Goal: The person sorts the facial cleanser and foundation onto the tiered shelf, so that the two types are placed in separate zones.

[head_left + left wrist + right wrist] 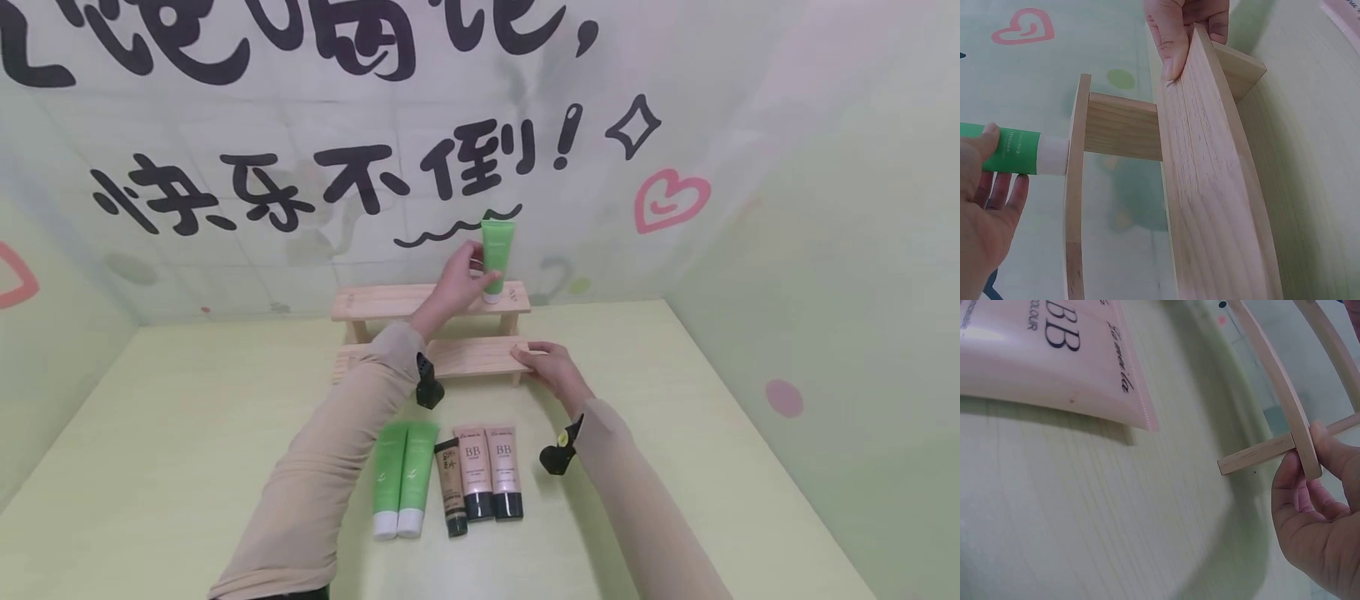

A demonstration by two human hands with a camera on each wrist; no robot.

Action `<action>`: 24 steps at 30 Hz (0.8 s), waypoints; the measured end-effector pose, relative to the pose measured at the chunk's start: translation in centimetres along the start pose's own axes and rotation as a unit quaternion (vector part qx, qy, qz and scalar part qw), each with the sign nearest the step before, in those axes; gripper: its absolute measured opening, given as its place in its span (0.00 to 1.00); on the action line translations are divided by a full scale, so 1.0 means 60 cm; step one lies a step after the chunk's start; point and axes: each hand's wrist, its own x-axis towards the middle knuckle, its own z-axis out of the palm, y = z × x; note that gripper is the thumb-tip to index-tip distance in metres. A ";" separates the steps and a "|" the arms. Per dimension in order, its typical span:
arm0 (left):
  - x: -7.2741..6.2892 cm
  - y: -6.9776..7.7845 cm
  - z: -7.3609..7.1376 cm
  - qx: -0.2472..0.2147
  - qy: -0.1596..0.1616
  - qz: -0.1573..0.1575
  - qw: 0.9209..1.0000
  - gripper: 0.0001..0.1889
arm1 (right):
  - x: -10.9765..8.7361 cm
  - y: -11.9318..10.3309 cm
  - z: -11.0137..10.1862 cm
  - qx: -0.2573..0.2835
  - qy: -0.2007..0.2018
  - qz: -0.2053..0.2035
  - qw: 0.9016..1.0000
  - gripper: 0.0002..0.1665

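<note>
My left hand (pixel 461 283) grips a green squeeze tube (pixel 497 254), upright with its white cap down at the right end of the upper step of a two-step wooden rack (pixel 390 302). In the left wrist view the white cap (pixel 1052 156) meets the top of that step. My right hand (pixel 553 367) pinches the right end of the lower step (pixel 472 357), thumb on top and fingers beneath, as the right wrist view shows around the wooden board (pixel 1279 381).
On the table before the rack lie two green tubes (pixel 388 479) with white caps, a small brown tube (pixel 452 487) with a dark cap, and two pink BB cream tubes (pixel 504 471) with black caps. A printed wall (pixel 300 267) stands close behind the rack.
</note>
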 end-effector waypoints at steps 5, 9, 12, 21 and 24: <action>-0.003 -0.004 0.003 0.003 -0.009 -0.018 1.000 0.27 | -0.001 0.001 -0.001 0.002 -0.001 0.005 1.000 0.33; -0.012 -0.012 0.001 -0.014 -0.019 -0.032 0.999 0.29 | -0.001 0.000 -0.001 0.000 -0.004 0.005 1.000 0.33; -0.030 -0.016 -0.008 -0.030 -0.011 -0.042 0.999 0.29 | -0.002 -0.002 0.000 -0.011 -0.008 0.004 1.000 0.33; -0.088 -0.031 -0.044 -0.061 -0.001 -0.070 0.996 0.29 | -0.003 -0.003 -0.001 -0.022 -0.004 -0.001 1.000 0.34; -0.112 -0.039 -0.057 -0.049 -0.009 -0.076 0.996 0.28 | -0.004 -0.003 0.001 -0.021 -0.006 -0.001 1.000 0.34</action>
